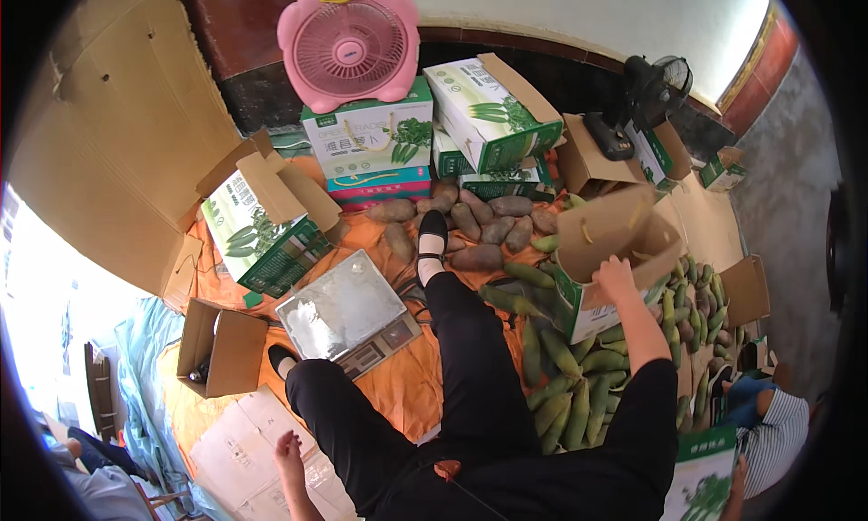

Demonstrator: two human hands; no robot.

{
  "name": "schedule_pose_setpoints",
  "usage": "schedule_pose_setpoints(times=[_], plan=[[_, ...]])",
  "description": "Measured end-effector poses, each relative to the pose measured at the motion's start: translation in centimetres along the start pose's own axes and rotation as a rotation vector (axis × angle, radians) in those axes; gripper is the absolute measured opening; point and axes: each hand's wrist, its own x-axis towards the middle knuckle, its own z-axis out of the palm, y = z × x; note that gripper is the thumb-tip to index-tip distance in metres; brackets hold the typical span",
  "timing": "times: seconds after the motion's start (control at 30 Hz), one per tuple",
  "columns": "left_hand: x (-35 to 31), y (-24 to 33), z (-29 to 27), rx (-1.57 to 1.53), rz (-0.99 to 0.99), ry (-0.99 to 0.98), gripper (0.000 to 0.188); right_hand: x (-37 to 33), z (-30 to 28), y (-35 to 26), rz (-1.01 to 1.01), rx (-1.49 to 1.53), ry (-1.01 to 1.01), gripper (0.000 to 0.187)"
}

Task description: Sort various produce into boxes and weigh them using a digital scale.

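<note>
I see the right hand (pixel 617 279) gripping the near edge of a box (pixel 592 320), which stands open-topped right of centre against a heap of radishes (pixel 577 414); that arm reaches forward from a black sleeve. The left hand (pixel 288 452) holds nothing, fingers loosely curled, low beside the left thigh, above flattened cardboard (pixel 233 453). I count one scale (pixel 342 306), one pink fan (pixel 351 53) and one black fan (pixel 665 92); the radishes overlap too much to count. The gripped box's white face bears print I can't read; the carton (pixel 362 150) under the pink fan shows lettering and pictured radishes.
</note>
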Motion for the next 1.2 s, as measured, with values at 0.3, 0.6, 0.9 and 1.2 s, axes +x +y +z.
schedule_pose_setpoints(times=[0.3,0.6,0.9,1.2], plan=[[-0.4,16.3,1.3,-0.12,0.452,0.142,0.019,-3.4,7.9,-4.4,0.178,0.334,0.173,0.017],[-2.7,22.5,2.6,0.019,0.726,0.083,0.018,-1.6,-1.1,-4.4,0.177,0.377,0.45,0.011],[-3.7,27.5,3.9,-0.005,0.92,0.043,0.023,-2.8,-18.3,-13.3,-0.25,0.602,0.872,0.015],[-5.6,29.4,6.3,-0.015,1.073,0.016,0.027,-1.3,-27.1,-29.3,-0.788,0.642,0.861,0.018]])
